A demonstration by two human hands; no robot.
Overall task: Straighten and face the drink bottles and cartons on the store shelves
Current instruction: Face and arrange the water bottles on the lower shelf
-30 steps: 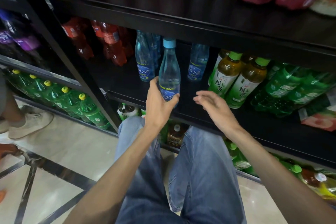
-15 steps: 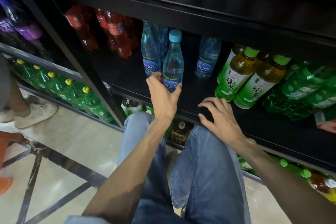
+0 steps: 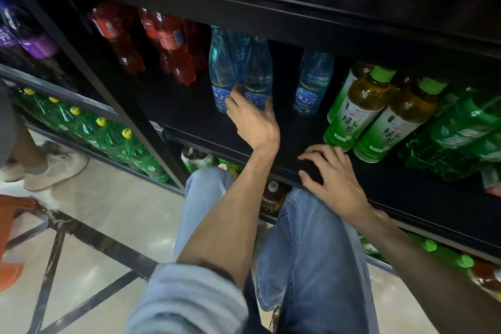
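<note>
Blue water bottle (image 3: 257,76) stands upper centre of frame, on black shelf (image 3: 189,116) beside twin bottle. Left hand (image 3: 250,119) wraps fingers around its lower label. Right hand (image 3: 333,173) lies flat, fingers spread, on shelf edge. Likely full: heavyish, smooth, slippery plastic; low body hold suits sliding and turning.

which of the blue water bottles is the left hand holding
The middle blue bottle: the left hand wraps its base. The left bottle touches it; the right bottle stands apart.
</note>
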